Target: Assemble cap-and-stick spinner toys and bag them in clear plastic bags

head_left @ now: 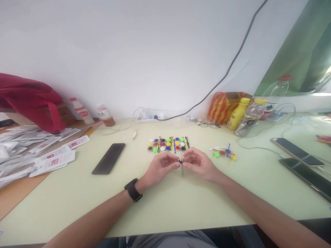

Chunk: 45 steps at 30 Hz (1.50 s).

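A small black piece [180, 161] sits pinched between the fingertips of both hands, just above the middle of the pale green desk [181, 210]. A thin dark stick [182, 169] hangs down from the piece toward the desk top. The left hand [161, 166] is curled, thumb and forefinger closed on the piece from the left; a black watch [133, 189] is on its wrist. The right hand [198, 163] is curled the same way, its fingertips closed on the piece from the right.

Just behind the hands, toward the back edge, lies a neat grid of coloured discs and sticks [167, 144]. A small loose cluster of coloured pieces [223, 152] lies near the right hand. A black phone [109, 158] lies face down to the left of the hands.

Toward the left edge is a heap of white packets [38, 155], with a red bag [28, 96] behind it. Along the back edge stand two small bottles [82, 111], a white power strip [148, 119], a striped orange bag [222, 106] and a yellow bottle [238, 113]. Two more phones [296, 151] lie near the right edge.
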Motion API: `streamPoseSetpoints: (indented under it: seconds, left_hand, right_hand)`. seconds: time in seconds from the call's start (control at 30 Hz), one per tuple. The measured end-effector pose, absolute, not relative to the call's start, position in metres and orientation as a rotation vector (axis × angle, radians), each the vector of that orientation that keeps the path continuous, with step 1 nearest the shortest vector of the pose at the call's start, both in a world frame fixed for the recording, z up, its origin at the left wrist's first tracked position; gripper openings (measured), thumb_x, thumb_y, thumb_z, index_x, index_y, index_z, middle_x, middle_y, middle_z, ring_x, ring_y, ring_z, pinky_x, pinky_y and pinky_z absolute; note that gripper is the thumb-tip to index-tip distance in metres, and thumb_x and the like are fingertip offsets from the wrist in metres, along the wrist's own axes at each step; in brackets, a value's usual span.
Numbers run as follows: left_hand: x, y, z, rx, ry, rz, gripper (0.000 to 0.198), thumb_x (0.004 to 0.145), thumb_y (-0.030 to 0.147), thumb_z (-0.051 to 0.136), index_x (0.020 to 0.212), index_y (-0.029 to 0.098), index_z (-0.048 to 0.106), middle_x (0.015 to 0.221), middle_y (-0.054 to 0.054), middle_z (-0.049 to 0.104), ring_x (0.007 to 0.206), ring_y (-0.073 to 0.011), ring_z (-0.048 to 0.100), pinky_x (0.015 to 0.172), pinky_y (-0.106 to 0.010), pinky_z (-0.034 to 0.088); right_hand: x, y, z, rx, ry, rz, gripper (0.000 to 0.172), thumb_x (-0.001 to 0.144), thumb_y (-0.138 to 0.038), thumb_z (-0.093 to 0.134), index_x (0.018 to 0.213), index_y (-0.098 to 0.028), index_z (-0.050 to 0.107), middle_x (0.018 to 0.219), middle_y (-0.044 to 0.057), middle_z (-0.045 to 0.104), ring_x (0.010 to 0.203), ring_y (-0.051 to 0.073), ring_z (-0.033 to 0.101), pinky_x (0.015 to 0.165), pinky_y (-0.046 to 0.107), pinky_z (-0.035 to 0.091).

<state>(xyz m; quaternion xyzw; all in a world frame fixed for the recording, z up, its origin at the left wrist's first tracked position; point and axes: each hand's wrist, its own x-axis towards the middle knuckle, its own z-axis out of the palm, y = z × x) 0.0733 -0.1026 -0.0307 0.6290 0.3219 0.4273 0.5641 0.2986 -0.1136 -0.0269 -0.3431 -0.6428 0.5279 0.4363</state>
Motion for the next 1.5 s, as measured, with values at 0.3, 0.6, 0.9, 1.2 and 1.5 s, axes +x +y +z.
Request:
streamPoseSetpoints:
  seconds: [0.3, 0.6, 0.9, 1.2, 1.5]
  left_hand:
    - [0.074, -0.104, -0.026, 1.485, 0.769, 1.009, 0.028, 0.084, 0.036, 0.085, 0.098, 0.015, 0.073, 0.095, -0.007, 0.075, 0.087, -0.0190, 0.073, 0.084, -0.034, 0.062]
    - [0.074, -0.103, -0.026, 1.519, 0.829, 1.088, 0.025, 0.083, 0.035, 0.085, 0.095, 0.015, 0.074, 0.094, -0.007, 0.075, 0.087, -0.0199, 0.074, 0.085, -0.035, 0.062]
    - [0.073, -0.101, -0.032, 1.553, 0.848, 1.133, 0.025, 0.084, 0.035, 0.084, 0.097, 0.016, 0.074, 0.096, -0.008, 0.078, 0.089, -0.0208, 0.074, 0.087, -0.036, 0.063]
    - [0.072, -0.099, -0.033, 1.583, 0.835, 1.147, 0.021, 0.086, 0.032, 0.082, 0.098, 0.016, 0.073, 0.098, -0.008, 0.077, 0.092, -0.0198, 0.074, 0.086, -0.032, 0.061]
    - [0.073, -0.100, -0.033, 1.591, 0.821, 1.091, 0.023, 0.087, 0.033, 0.082, 0.097, 0.015, 0.073, 0.096, -0.007, 0.075, 0.091, -0.0190, 0.072, 0.087, -0.033, 0.060]
  right_hand:
    - [0.302, -0.111, -0.029, -0.882, -1.598, 1.324, 0.042, 0.091, -0.047, 0.073, 0.123, -0.025, 0.057, 0.090, 0.002, 0.066, 0.078, 0.017, 0.061, 0.072, 0.032, 0.050]
    - [0.297, -0.110, -0.031, -0.962, -1.361, 1.456, 0.071, 0.091, -0.055, 0.069, 0.150, -0.030, 0.037, 0.074, -0.006, 0.054, 0.054, 0.011, 0.038, 0.052, 0.026, 0.030]
    - [0.310, -0.109, -0.020, -0.863, -1.421, 1.642, 0.049, 0.094, -0.063, 0.054, 0.077, -0.020, 0.068, 0.060, -0.001, 0.045, 0.054, 0.014, 0.035, 0.052, 0.030, 0.028]
    - [0.311, -0.106, -0.024, -0.748, -1.372, 1.853, 0.071, 0.101, -0.066, 0.040, 0.047, -0.021, 0.046, 0.054, -0.001, 0.034, 0.051, 0.014, 0.031, 0.054, 0.033, 0.029]
    - [0.305, -0.105, -0.026, -0.849, -1.351, 1.632, 0.035, 0.090, -0.051, 0.073, 0.083, -0.022, 0.057, 0.073, 0.000, 0.062, 0.058, 0.013, 0.046, 0.055, 0.027, 0.033]
